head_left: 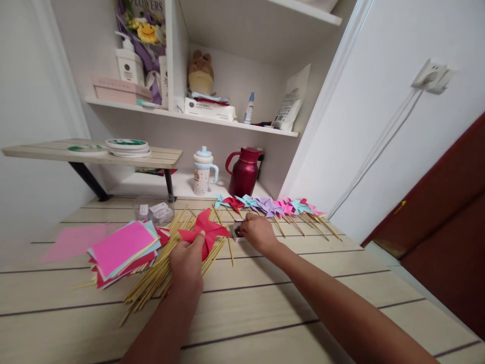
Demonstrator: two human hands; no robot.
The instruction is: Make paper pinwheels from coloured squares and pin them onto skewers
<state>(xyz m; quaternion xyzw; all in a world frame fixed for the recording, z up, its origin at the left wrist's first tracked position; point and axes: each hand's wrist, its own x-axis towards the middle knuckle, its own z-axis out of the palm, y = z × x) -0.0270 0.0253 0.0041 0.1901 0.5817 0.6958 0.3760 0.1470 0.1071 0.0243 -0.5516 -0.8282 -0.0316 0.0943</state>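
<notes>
Between the thumb and fingers of my left hand [187,263] is a red paper pinwheel [206,230], held above a bundle of thin wooden sticks [151,283]. My right hand [258,232] reaches into a small box [238,231] with dark contents. Its fingertips are closed at the box, and whatever they pinch is hidden. Just left of the sticks lies a stack of coloured paper squares [123,247], pink on top. Finished-looking pinwheels on sticks [269,206] in red, blue, purple and pink lie in a row beyond my right hand.
Small clear boxes [161,212] stand behind the paper. A lidded cup [202,174] and a dark red jug [244,174] stand at the back under a shelf [227,121]. A raised wooden stand [162,157] holding white discs [129,147] is at the left.
</notes>
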